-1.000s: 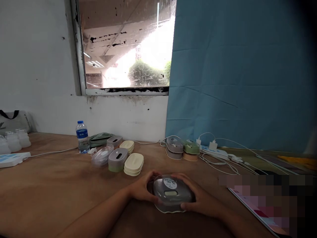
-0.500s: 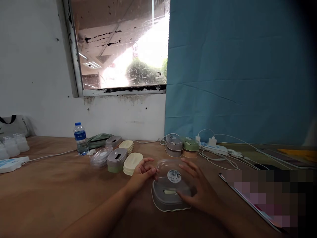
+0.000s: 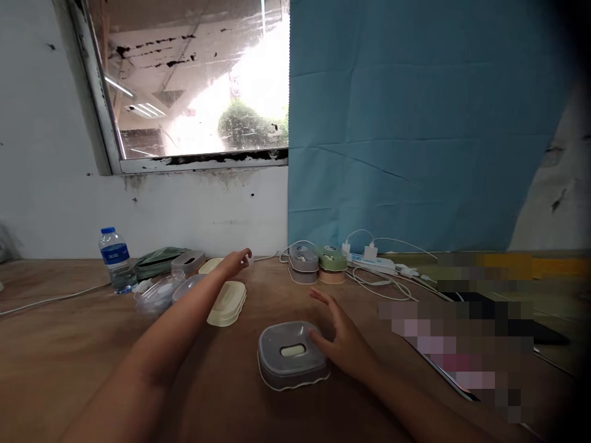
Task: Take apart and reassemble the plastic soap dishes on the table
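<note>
My left hand [image 3: 235, 263] reaches far over the table with its fingers bent together. A small pale thing shows at its fingertips, too blurred to name. My right hand [image 3: 344, 341] is open, its fingers spread and its thumb at the right edge of a grey oval box [image 3: 295, 360]. That box sits on the table in front of me, with a slot and a pale piece inside it in its top. Beneath my left forearm lie stacked cream oval lids [image 3: 228, 303], a clear plastic cover [image 3: 159, 295] and a partly hidden grey slotted lid [image 3: 187, 286].
A water bottle [image 3: 116, 261] and a green pouch [image 3: 159, 261] stand at the back left. Grey [image 3: 303, 263] and green [image 3: 332, 264] boxes stand at the back, beside a power strip [image 3: 373, 263] with loose cables. A blurred-out screen [image 3: 443, 357] lies right.
My left hand has left the grey box and moved up and left. The clear cover with a round label no longer shows above the box. My view has turned slightly right.
</note>
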A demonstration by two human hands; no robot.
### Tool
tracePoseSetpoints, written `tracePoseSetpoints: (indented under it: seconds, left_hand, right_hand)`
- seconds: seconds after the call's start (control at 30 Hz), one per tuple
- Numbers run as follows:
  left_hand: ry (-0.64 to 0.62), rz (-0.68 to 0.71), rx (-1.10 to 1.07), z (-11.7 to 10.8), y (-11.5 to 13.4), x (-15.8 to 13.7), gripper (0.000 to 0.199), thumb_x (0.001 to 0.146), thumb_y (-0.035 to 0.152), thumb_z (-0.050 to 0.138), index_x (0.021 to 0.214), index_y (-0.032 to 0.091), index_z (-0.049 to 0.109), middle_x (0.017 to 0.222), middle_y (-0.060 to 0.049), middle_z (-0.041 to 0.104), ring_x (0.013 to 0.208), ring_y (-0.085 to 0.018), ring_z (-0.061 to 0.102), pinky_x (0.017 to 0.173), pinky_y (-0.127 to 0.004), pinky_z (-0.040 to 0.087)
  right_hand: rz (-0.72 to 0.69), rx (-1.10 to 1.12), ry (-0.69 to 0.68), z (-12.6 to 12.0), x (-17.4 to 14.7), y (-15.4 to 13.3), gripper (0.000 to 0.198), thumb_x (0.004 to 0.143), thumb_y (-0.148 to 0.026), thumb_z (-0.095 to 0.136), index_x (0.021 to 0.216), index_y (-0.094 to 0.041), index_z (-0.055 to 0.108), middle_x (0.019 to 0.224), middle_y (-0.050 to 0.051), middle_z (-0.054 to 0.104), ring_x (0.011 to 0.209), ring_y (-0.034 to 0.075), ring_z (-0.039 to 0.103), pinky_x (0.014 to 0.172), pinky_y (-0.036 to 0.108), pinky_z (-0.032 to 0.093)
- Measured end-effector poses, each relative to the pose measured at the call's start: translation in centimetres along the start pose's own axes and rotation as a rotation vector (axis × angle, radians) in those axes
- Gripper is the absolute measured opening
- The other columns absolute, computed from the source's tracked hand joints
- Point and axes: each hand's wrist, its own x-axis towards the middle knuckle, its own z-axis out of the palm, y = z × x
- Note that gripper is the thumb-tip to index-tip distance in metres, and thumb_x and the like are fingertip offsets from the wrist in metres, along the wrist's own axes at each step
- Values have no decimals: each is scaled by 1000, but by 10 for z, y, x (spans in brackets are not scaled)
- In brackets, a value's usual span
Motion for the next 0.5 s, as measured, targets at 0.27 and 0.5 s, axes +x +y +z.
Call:
tracePoseSetpoints:
  seconds: [0.27,0.5]
  left_hand:
    - [-234,-123,170,11,-15,8,27,70,8,52,94,20,50,74,1,65,74,-13,57,69,-22,40]
    - [-307,-241,228,8,-7,-8,28,83,28,48,107,14,49,100,-6,57,84,-15,56,74,-35,47]
  right_hand:
    - [-8,42,20,-4,-1,-6,57,70,-18,52,123,-24,31,124,7,46,118,23,39,100,43,29]
    - [-13,69,-17,-3,0,-3,51,70,-18,52,118,-22,39,120,7,49,114,23,43,98,41,31]
